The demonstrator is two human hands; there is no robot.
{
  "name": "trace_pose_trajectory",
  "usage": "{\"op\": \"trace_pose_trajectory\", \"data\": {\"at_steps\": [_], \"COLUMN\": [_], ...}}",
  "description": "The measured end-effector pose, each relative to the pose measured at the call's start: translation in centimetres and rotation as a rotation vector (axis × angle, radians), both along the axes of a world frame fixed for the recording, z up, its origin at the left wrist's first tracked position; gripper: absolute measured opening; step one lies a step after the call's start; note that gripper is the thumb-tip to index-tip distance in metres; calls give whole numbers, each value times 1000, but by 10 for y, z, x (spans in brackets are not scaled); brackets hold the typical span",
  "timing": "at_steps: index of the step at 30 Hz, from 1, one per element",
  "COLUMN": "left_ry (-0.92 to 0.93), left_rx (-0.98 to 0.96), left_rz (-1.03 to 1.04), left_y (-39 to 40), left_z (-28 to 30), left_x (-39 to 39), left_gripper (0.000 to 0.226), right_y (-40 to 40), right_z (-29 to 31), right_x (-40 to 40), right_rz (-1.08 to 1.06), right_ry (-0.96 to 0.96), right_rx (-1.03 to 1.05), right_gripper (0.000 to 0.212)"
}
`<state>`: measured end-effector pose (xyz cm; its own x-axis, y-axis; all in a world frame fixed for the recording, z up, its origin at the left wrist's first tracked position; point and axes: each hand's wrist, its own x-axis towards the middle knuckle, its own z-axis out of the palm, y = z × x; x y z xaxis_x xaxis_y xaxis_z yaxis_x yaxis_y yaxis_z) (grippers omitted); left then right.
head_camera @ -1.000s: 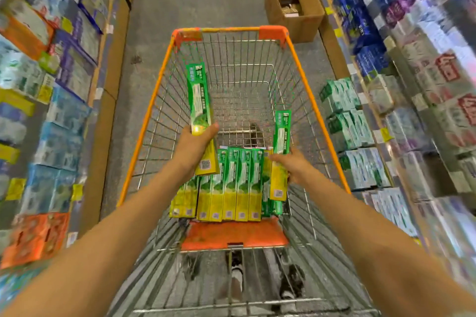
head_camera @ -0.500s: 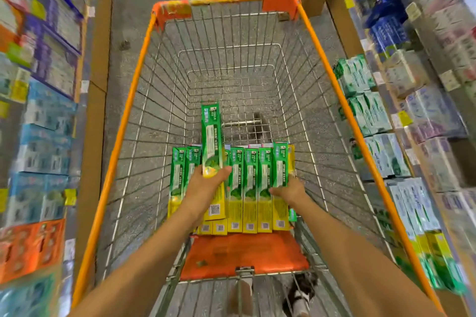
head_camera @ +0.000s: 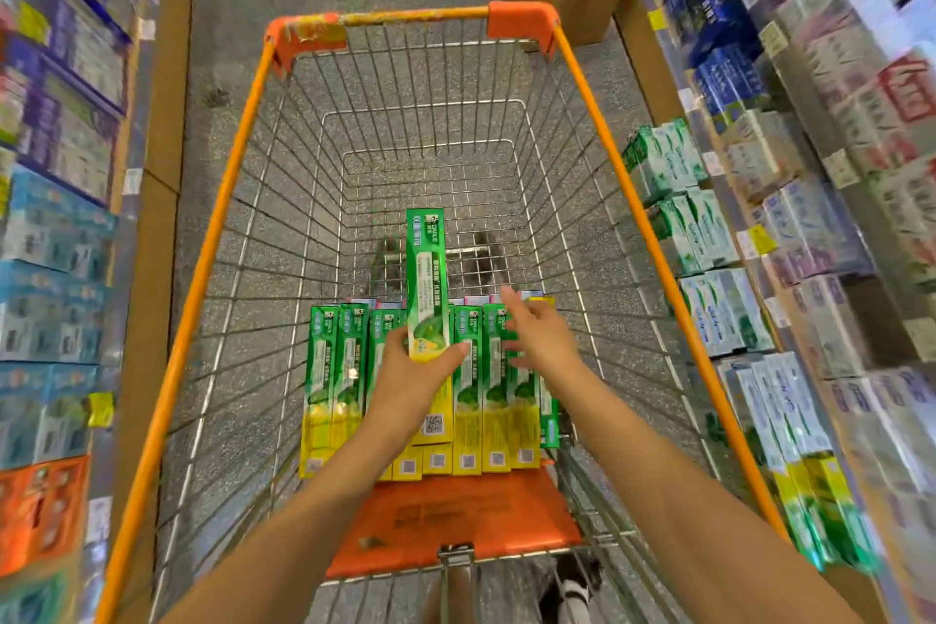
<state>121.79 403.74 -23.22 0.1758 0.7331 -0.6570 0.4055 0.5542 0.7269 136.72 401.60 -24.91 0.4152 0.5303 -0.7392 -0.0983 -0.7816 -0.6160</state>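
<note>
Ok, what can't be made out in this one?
Head view only.
Row of green boxes: the left grip and the box it holds cover the middle, so no sure count.
Right grip: whether its fingers touch the row is unclear.
Shelf packs on both sides: blurred, labels unreadable.
Cardboard carton: cut off by the top edge.

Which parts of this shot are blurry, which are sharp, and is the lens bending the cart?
Head view: the shelves on both sides blur toward the edges; the green box in the left hand and the row of boxes below it read sharp; the wide lens splays the cart rim outward; light is even, without glare.
</note>
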Motion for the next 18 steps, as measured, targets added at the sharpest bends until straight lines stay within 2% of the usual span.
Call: {"op": "trace_pose_trajectory", "data": {"at_steps": [1, 2, 4, 6, 9, 13, 18], "left_ry": [2, 0, -11, -46, -103, -138, -71], "left_rx": [14, 28, 43, 4, -44, -87, -100], "left_rz": [-24, -58, -125, -184, -326, -442, -624], "left_y": [-3, -7, -12, -18, -23, -26, -23], "left_z": [1, 2, 2, 1, -5, -12, -24], "left_x": [5, 11, 22, 28, 30, 38, 42], "left_gripper": [80, 80, 80, 74, 74, 84, 85], "right_y": [6, 9, 9, 5, -5, -11, -19], "right_z": [21, 37, 55, 54, 51, 44, 16], "right_x": [-5, -11, -21, -22, -11, 0, 23], "right_rz": [4, 77, 345, 469, 405, 452, 326], "right_ry": [110, 138, -62, -276, -271, -340, -355], "right_rx": [62, 90, 81, 48, -27, -123, -201], "right_gripper": [50, 51, 62, 60, 56, 67, 42]}}
